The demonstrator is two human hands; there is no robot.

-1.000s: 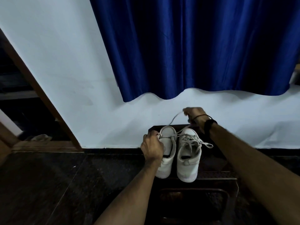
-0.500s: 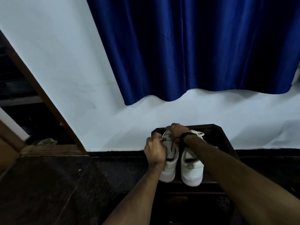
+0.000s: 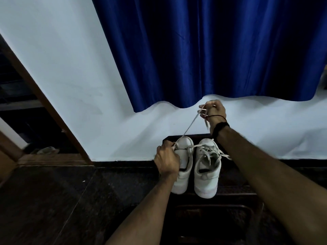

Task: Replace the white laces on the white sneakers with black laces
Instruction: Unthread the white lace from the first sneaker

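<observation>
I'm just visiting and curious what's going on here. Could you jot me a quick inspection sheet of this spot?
Surface: dark stool against the wall, on a dark floor.
Job's things: left sneaker, mostly unlaced; right sneaker, white laces in, loose; white lace stretched up from the left sneaker. No black laces seen.
Clutter: a pale object on the floor by the doorway, too dim to identify.
Grippers: left hand grips the left sneaker; right hand grips the lace, raised.
Cables: nothing seen.
Surroundings: white wall, blue curtain, wooden door frame.
</observation>
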